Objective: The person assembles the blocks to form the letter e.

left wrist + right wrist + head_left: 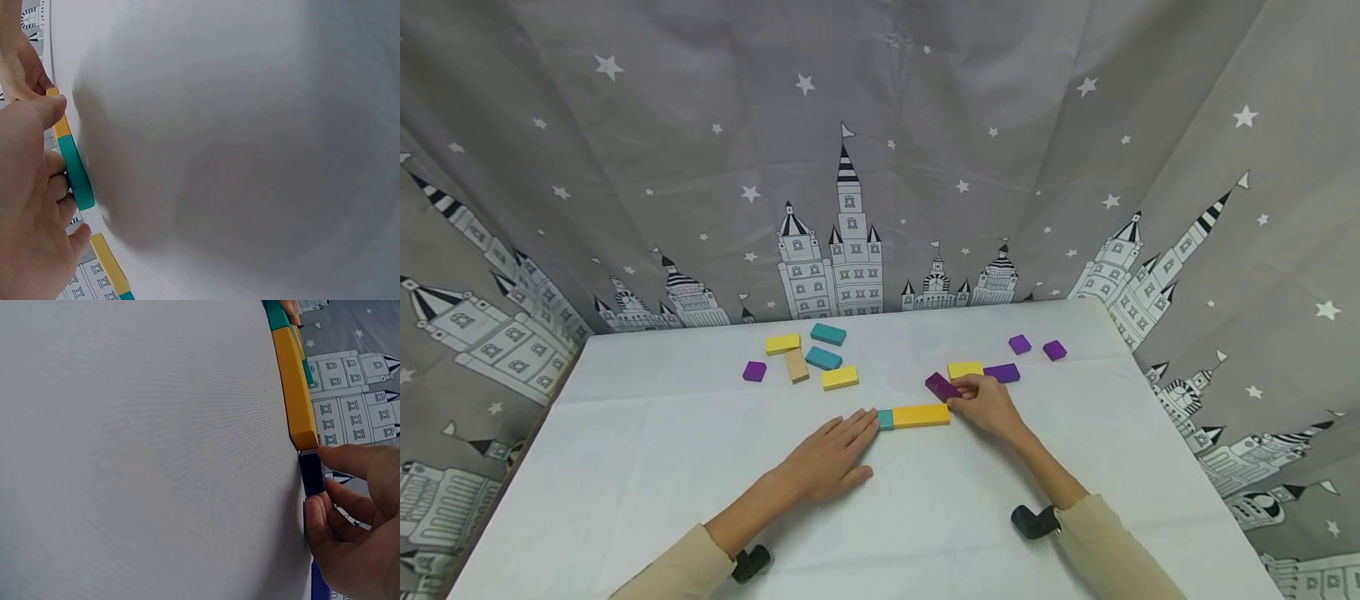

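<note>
A teal block (885, 419) and an orange-yellow block (921, 416) lie end to end in a row on the white table. My left hand (831, 460) rests flat with straight fingers over the teal block's left part, hiding it; the left wrist view shows more of the teal block (75, 172). At the row's right end, my right hand (990, 407) pinches a dark purple block (942, 387), which is angled to the row. In the right wrist view this purple block (312, 472) sits between fingers and thumb, close to the orange-yellow block's end (304, 439).
Behind the right hand lie a yellow block (965, 369) and a purple block (1002, 373). Two short purple blocks (1019, 343) are farther back. At the back left are several yellow, teal and purple blocks and a tan block (797, 366). A grey castle-print curtain (955, 150) borders the table.
</note>
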Demonstrator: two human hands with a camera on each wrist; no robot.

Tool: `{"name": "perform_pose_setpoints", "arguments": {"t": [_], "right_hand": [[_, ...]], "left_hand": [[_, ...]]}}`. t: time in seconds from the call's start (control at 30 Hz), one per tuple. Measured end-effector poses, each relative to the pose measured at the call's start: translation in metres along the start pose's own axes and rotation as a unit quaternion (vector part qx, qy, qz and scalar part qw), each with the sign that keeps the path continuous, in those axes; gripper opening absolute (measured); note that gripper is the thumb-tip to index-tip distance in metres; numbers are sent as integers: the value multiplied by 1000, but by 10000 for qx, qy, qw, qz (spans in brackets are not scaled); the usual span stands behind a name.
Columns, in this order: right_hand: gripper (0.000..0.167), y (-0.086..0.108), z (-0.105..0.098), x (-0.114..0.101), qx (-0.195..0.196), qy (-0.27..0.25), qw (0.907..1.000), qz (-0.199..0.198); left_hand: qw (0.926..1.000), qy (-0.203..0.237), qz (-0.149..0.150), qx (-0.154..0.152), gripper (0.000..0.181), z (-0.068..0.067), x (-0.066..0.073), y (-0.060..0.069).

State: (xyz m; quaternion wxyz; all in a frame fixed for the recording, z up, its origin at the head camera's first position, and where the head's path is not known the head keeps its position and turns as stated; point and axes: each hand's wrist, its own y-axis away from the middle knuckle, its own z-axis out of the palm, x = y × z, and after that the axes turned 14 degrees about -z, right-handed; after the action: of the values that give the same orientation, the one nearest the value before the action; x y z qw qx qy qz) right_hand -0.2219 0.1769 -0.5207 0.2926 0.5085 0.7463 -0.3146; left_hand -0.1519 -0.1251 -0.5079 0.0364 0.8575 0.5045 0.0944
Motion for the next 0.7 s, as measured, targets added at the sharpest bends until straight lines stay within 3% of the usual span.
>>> {"name": "perform_pose_setpoints", "arguments": {"t": [0.7], "right_hand": [[32, -2, 0, -4, -113, -57, 9997, 189]], "left_hand": [[10000, -11, 23, 29, 69, 3, -1, 0]]}}
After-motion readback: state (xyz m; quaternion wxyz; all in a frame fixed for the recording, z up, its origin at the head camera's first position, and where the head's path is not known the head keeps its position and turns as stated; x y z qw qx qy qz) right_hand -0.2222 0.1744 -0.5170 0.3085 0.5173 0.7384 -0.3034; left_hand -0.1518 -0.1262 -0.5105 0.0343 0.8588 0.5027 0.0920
